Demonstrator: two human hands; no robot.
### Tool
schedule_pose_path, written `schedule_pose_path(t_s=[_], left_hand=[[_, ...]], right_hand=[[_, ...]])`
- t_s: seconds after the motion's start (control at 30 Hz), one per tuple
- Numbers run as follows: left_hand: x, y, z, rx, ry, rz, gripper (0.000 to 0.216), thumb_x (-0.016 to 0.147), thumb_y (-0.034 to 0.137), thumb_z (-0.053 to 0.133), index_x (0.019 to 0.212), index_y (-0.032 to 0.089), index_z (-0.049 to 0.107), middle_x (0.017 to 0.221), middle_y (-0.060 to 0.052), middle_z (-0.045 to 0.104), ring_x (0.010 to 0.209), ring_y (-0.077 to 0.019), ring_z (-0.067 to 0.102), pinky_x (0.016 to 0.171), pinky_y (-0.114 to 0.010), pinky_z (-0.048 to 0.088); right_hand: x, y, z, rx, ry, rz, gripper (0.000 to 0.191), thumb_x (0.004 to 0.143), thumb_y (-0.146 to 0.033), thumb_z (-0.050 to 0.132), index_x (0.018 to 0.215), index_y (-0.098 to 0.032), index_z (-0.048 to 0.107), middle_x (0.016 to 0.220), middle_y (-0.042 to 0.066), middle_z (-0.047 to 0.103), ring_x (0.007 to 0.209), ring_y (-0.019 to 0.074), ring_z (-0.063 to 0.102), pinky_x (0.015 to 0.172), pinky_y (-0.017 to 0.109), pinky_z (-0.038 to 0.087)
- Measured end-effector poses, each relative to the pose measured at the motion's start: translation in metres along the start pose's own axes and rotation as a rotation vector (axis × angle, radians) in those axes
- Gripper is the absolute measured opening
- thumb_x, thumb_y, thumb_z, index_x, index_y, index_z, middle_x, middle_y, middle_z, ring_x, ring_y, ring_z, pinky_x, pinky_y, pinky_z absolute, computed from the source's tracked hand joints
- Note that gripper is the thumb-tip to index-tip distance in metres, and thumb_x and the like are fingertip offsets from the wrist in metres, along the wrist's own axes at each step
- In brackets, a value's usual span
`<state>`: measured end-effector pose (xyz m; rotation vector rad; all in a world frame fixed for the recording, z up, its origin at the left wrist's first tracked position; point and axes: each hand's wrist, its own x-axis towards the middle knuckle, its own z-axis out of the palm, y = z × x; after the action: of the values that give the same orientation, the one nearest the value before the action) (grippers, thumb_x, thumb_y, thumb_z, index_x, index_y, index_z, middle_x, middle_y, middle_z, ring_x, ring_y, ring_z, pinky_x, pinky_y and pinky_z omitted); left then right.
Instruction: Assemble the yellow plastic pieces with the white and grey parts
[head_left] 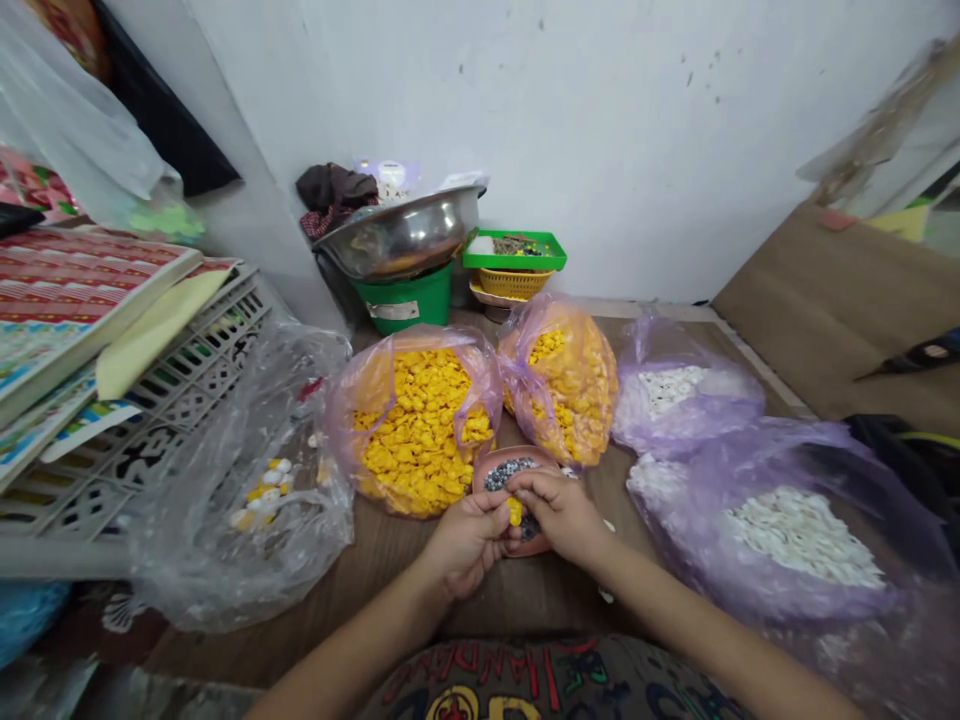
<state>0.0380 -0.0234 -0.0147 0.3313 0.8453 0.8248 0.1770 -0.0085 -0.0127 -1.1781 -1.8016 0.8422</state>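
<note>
Small-parts workshop corner; whether within a home, cannot tell. Evidence from where I stand: purple bags (694, 535) of yellow pieces (420, 430) and white pieces (806, 535), dish (536, 546) of dark parts (510, 470), printed sheets (67, 280) stacked on a crate (67, 560), scuffed wall (600, 130).

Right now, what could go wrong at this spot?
1. The small yellow piece in the left hand, with the right hand close against it, could slip into the pink dish among the dark bits.
2. The open purple bag sits close beside the dish; a bump might spill yellow pieces.
3. The steel basin looks tilted above the green bucket; it might slide.
</note>
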Motion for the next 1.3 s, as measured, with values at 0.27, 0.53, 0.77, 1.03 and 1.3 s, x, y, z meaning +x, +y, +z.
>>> schedule_pose_path(t_s=[0.27, 0.53, 0.77, 1.03, 1.3], left_hand=[[0.001, 0.001, 0.002, -0.018, -0.055, -0.048, 0.027, 0.05, 0.021, 0.079, 0.072, 0.011, 0.067, 0.051, 0.0, 0.06, 0.044, -0.0068, 0.053, 0.047, -0.018, 0.042], [0.002, 0.0, 0.005, -0.038, -0.043, -0.078, 0.022, 0.05, 0.019, 0.078, 0.068, 0.012, 0.068, 0.049, 0.0, 0.059, 0.043, -0.0067, 0.052, 0.047, -0.017, 0.043], [0.005, -0.002, 0.001, -0.055, -0.092, -0.063, 0.027, 0.049, 0.02, 0.079, 0.071, 0.009, 0.067, 0.054, -0.001, 0.061, 0.046, -0.0067, 0.053, 0.05, -0.019, 0.044], [0.005, 0.001, 0.003, -0.114, -0.123, -0.072, 0.024, 0.049, 0.018, 0.079, 0.069, 0.01, 0.068, 0.053, -0.001, 0.061, 0.046, -0.0064, 0.053, 0.051, -0.018, 0.045], [0.002, 0.002, 0.007, -0.042, -0.115, -0.044, 0.029, 0.045, 0.02, 0.081, 0.069, 0.008, 0.068, 0.055, -0.003, 0.063, 0.047, -0.0069, 0.054, 0.051, -0.018, 0.045]], right_hand=[[-0.003, -0.006, -0.007, 0.242, -0.037, 0.34, 0.009, 0.069, -0.025, 0.057, 0.068, -0.017, 0.06, 0.077, 0.003, 0.067, 0.073, 0.0158, 0.062, 0.07, 0.029, 0.049], [-0.008, -0.001, -0.004, -0.042, -0.03, 0.087, 0.014, 0.077, -0.017, 0.046, 0.071, -0.018, 0.058, 0.078, 0.005, 0.065, 0.076, 0.0161, 0.06, 0.071, 0.031, 0.048], [-0.008, -0.005, -0.004, -0.179, 0.014, -0.126, 0.013, 0.076, -0.012, 0.048, 0.072, -0.018, 0.059, 0.077, 0.006, 0.067, 0.078, 0.0168, 0.061, 0.072, 0.031, 0.048], [-0.009, -0.006, -0.012, -0.313, -0.029, -0.292, 0.02, 0.079, -0.012, 0.045, 0.086, -0.018, 0.062, 0.089, 0.009, 0.069, 0.084, 0.0184, 0.063, 0.075, 0.034, 0.05], [-0.006, -0.013, -0.013, -0.321, 0.001, -0.291, 0.018, 0.08, -0.011, 0.045, 0.082, -0.017, 0.062, 0.082, 0.007, 0.069, 0.078, 0.0161, 0.063, 0.07, 0.029, 0.051]])
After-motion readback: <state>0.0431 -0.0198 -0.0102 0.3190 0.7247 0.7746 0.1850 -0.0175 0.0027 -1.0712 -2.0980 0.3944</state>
